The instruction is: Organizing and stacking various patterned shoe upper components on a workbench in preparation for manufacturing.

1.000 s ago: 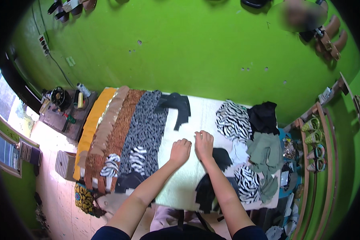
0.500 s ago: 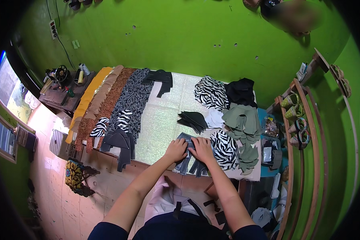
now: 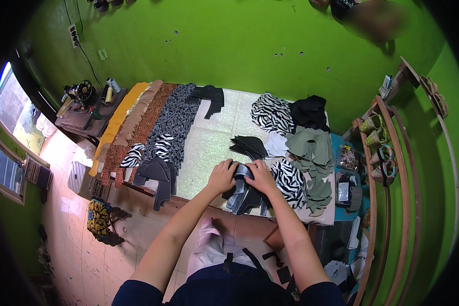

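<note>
At the near edge of the table I grip a stack of dark grey cut pieces, with curved outlines and a smooth sheen. My left hand is closed on its left side and my right hand on its right. Between my hands the far end of the stack curls up, while the legs of the pieces point toward me. What my thumbs do underneath is partly hidden. Just beyond my hands lies a fanned pile of black pieces. Zebra-print pieces lie close to my right hand.
Rows of yellow, tan, brown-speckled and grey-patterned pieces overlap on the table's left. Green-grey, white and black fabric piles lie right. A sewing machine stands far left; a wooden rack with sandals leans along the right wall.
The dark stack lay flatter under my hands; now its far end is bent upward and my fingers wrap its sides. The whole view has shifted slightly.
</note>
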The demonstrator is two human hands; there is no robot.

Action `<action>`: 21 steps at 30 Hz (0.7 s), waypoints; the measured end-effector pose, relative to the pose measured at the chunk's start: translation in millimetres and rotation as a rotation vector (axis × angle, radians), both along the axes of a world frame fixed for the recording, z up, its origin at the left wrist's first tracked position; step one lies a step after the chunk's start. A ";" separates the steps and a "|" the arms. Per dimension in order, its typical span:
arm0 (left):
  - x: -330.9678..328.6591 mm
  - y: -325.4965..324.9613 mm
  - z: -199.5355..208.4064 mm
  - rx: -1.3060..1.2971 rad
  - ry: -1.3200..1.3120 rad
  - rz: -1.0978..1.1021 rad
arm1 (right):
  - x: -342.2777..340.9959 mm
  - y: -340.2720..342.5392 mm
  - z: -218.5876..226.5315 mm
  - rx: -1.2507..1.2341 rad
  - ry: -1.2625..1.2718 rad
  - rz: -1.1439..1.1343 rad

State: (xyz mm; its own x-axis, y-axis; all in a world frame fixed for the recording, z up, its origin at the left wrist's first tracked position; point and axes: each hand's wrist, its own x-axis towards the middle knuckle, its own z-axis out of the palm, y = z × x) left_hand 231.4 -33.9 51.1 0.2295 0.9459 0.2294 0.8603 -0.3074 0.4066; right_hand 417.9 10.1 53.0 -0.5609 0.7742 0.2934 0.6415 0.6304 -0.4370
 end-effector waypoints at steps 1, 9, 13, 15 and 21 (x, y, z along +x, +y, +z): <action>-6.8 4.0 2.5 0.002 0.003 0.004 | -8.1 5.1 3.6 -0.019 0.020 0.009; -81.0 44.3 9.4 0.102 0.119 0.024 | -91.5 61.3 7.3 0.088 0.071 0.121; -118.3 63.7 -3.3 0.007 0.186 0.074 | -134.3 85.6 -7.1 0.078 -0.015 0.142; -134.5 73.4 -10.7 -0.025 0.221 0.077 | -151.1 94.0 -14.3 0.027 -0.031 0.124; -152.0 97.0 -32.6 -0.125 0.235 0.032 | -168.0 110.9 -45.0 0.027 -0.066 0.056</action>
